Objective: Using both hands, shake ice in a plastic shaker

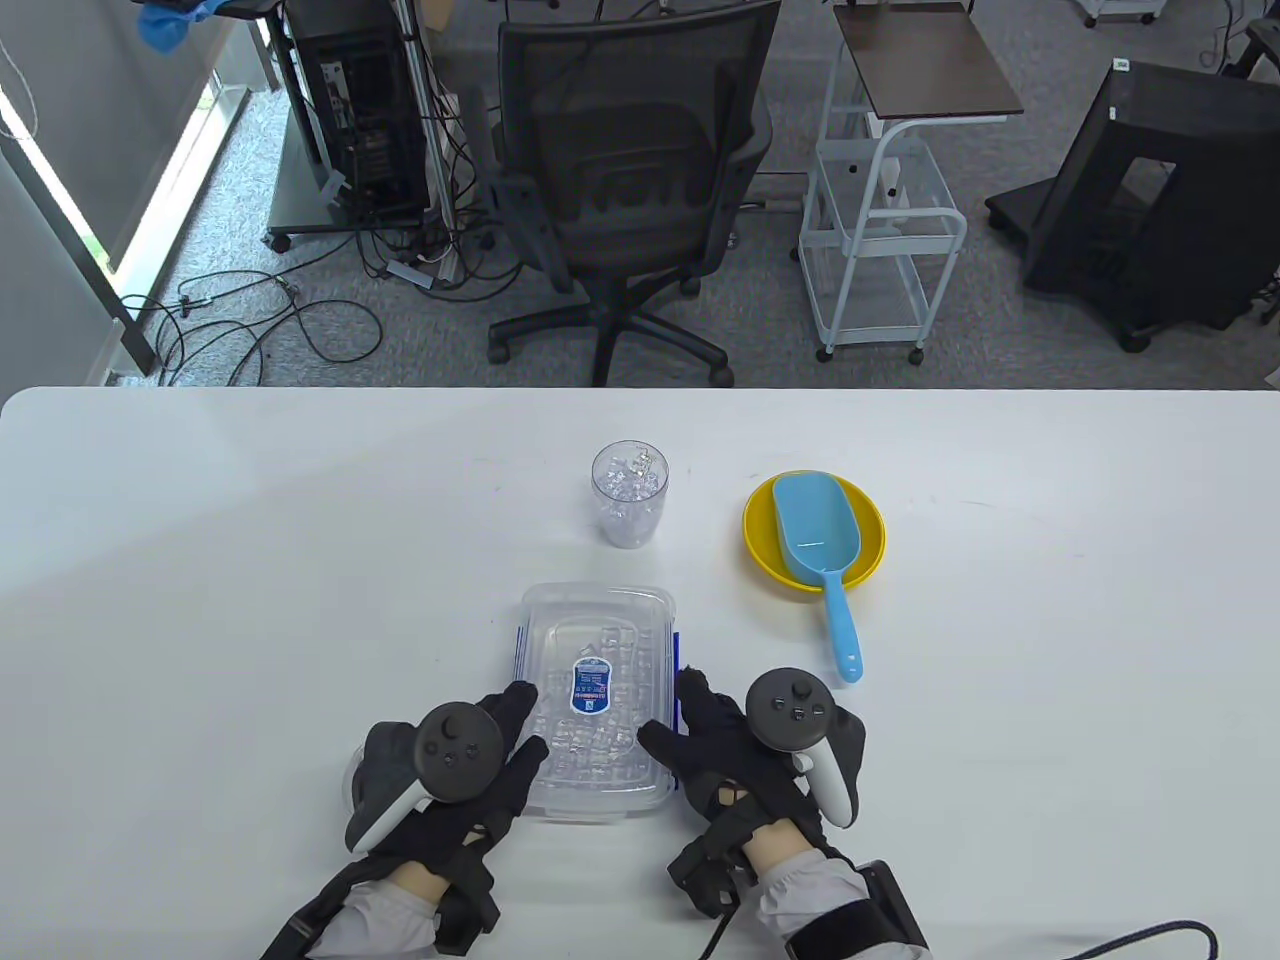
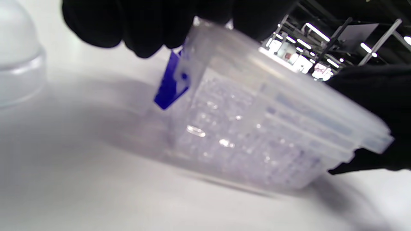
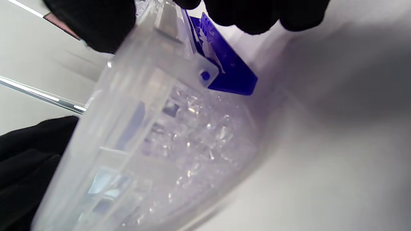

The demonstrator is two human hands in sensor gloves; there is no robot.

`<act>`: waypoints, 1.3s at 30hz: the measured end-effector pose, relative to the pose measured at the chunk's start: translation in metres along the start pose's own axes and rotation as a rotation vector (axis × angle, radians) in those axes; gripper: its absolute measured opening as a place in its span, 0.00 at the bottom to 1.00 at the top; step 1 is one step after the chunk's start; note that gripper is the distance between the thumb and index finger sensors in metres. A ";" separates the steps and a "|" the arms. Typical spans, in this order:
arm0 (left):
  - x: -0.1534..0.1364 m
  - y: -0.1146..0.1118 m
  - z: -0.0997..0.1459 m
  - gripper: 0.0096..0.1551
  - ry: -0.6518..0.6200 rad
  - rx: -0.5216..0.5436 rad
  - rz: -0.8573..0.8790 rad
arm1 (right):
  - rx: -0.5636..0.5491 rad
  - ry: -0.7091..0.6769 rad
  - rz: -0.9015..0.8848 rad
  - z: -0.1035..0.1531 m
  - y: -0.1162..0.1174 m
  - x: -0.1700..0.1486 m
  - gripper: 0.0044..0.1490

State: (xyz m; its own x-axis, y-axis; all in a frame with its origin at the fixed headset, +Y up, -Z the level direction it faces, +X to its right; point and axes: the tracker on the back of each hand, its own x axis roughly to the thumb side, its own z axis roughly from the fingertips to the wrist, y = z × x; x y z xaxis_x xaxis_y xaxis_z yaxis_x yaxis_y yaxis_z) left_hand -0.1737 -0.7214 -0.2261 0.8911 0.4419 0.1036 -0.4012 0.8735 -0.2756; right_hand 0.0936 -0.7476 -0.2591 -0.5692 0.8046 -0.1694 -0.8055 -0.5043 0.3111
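A clear lidded ice container [image 1: 598, 640] with blue side clips lies on the table in front of me, loose ice inside. My left hand [image 1: 520, 730] grips its left side, thumb on the lid. My right hand [image 1: 675, 715] grips its right side by the blue clip. In the left wrist view my fingers [image 2: 144, 22] sit over the container's edge [image 2: 257, 128] and the blue clip [image 2: 170, 86]. In the right wrist view my fingers [image 3: 250, 12] sit above the clip [image 3: 228, 70]. The clear plastic shaker cup [image 1: 629, 495], with ice in it, stands open behind the container.
A yellow bowl [image 1: 760, 560] holding a blue scoop [image 1: 818, 530] sits at the right, the scoop's handle pointing toward me. A clear dome lid [image 2: 17, 64] lies on the table left of my left hand. An office chair and carts stand beyond the far edge.
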 end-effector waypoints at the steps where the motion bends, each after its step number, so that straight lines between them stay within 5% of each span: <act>1: 0.000 -0.001 -0.001 0.34 0.011 -0.006 0.019 | -0.001 0.004 0.003 -0.001 0.000 0.000 0.50; 13: -0.034 -0.023 -0.016 0.44 0.038 -0.189 0.730 | 0.071 0.050 -0.074 -0.012 -0.001 -0.006 0.54; 30: -0.029 -0.012 -0.008 0.50 0.082 -0.007 0.516 | -0.014 0.058 -0.047 -0.007 -0.006 -0.009 0.62; 39: -0.028 -0.008 -0.007 0.44 0.111 0.004 0.433 | -0.072 0.002 0.070 0.000 -0.003 0.004 0.49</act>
State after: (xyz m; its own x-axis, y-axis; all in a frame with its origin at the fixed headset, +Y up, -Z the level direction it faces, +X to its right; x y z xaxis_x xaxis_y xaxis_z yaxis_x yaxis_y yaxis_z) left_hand -0.1941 -0.7421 -0.2338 0.6583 0.7425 -0.1242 -0.7428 0.6138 -0.2674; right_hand 0.0933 -0.7427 -0.2611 -0.6251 0.7658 -0.1510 -0.7732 -0.5809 0.2544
